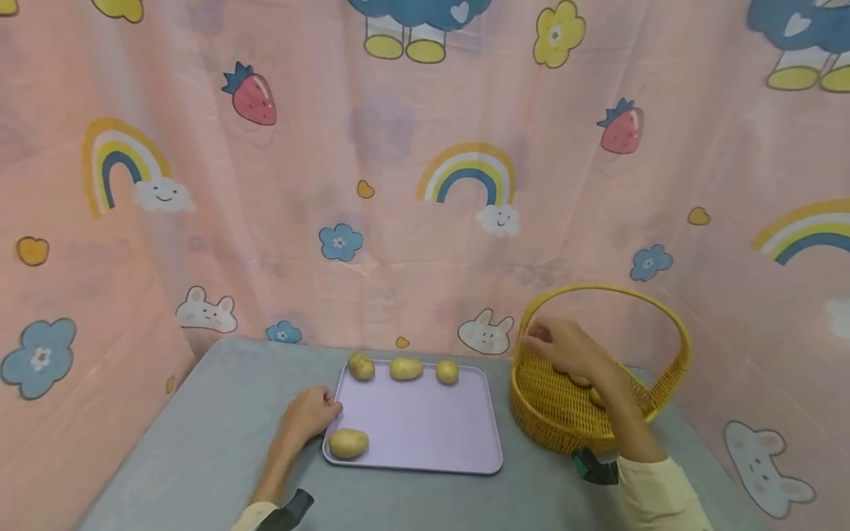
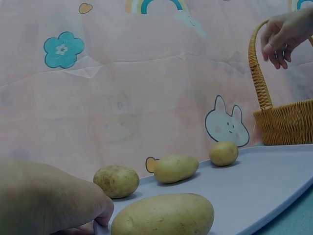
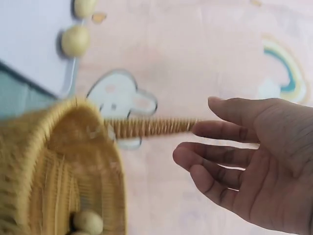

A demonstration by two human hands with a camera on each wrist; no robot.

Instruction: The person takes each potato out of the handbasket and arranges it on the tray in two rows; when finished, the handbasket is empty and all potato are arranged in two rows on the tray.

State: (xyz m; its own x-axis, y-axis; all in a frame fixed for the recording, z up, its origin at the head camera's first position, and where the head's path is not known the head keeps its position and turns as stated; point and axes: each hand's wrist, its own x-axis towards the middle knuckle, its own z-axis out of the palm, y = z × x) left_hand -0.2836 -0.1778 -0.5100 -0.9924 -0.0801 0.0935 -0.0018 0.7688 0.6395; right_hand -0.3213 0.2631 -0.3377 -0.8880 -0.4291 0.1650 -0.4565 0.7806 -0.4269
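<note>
A lilac tray point(image 1: 425, 424) lies on the table, and my left hand point(image 1: 311, 414) pinches its left rim. Near that hand, a large oval potato point(image 2: 164, 215) rests in the tray's front left corner. Three more line the far side: a potato point(image 1: 361, 366) at the left, an oblong potato point(image 1: 406, 369) and a small round potato point(image 1: 447, 372). My right hand point(image 3: 264, 166) hovers above the wicker basket point(image 1: 541, 431) with loosely bent fingers and nothing in them. Inside the basket, partly hidden by the right arm, a potato point(image 3: 89, 223) shows among others.
The basket's tall arched handle point(image 1: 600, 287) rises around the right hand. A patterned pink curtain point(image 1: 398, 295) hangs behind the grey table point(image 1: 226, 413) and along its sides. The basket stands just right of the tray.
</note>
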